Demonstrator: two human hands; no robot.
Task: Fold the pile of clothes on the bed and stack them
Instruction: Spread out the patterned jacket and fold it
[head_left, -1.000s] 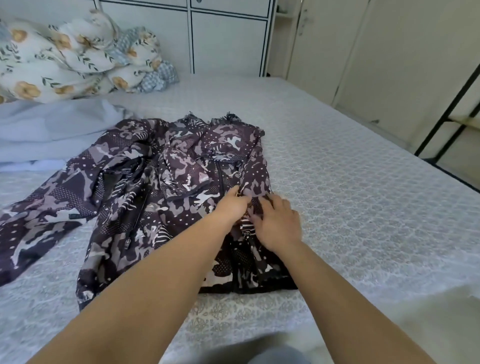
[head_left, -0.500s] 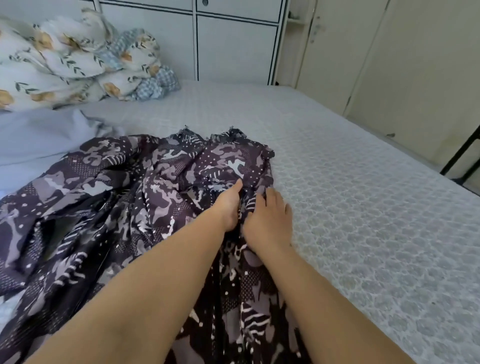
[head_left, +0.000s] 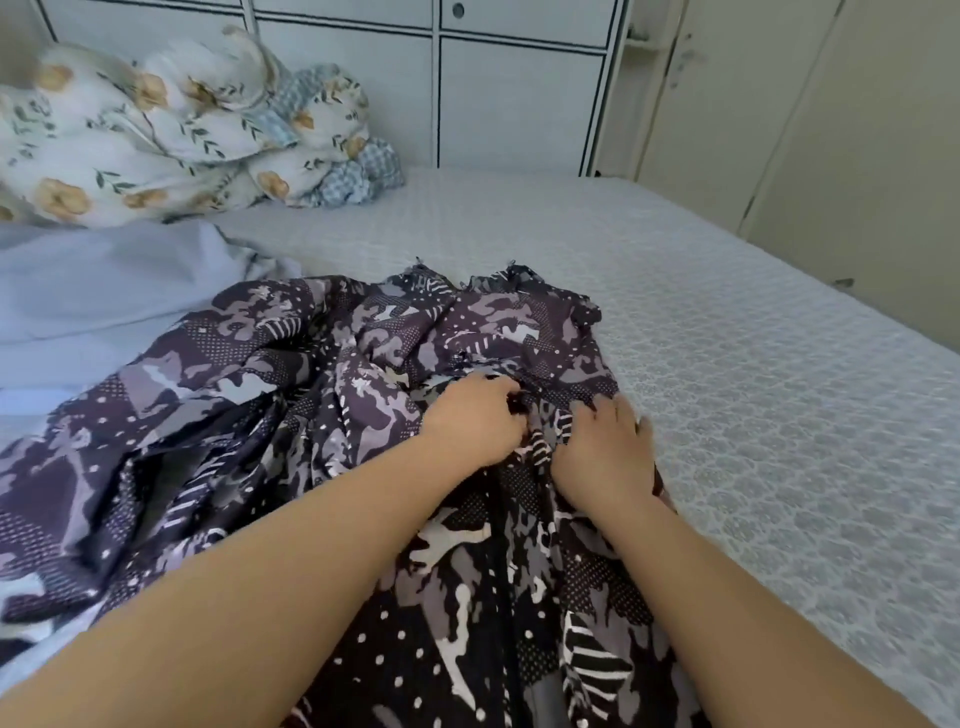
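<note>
Two bare hands meet at the middle of one camouflage-print garment (head_left: 291, 415) spread rumpled across the bed (head_left: 779, 415), the only piece of clothing clearly in hand at this moment. The left hand (head_left: 475, 423) has its fingers curled into a fold of the patterned cloth, gripping it, while the right hand (head_left: 605, 447) lies just beside it with fingers bent down onto the fabric; whether it pinches the cloth or only presses it cannot be told from this angle. Both hands sit close together near what looks like the garment's front opening, a placing that suggests the person is gathering or aligning the two front edges so the piece lies flat before a fold is made. The garment's far part bunches toward the left, overlapping one pale blue cloth (head_left: 104, 291), which may be a sheet or another item awaiting its turn. One heap of floral bedding (head_left: 156, 135) rests against the white cabinets (head_left: 519, 93) at the head of the bed. No folded stack is visible, so the job appears to be at an early stage.
</note>
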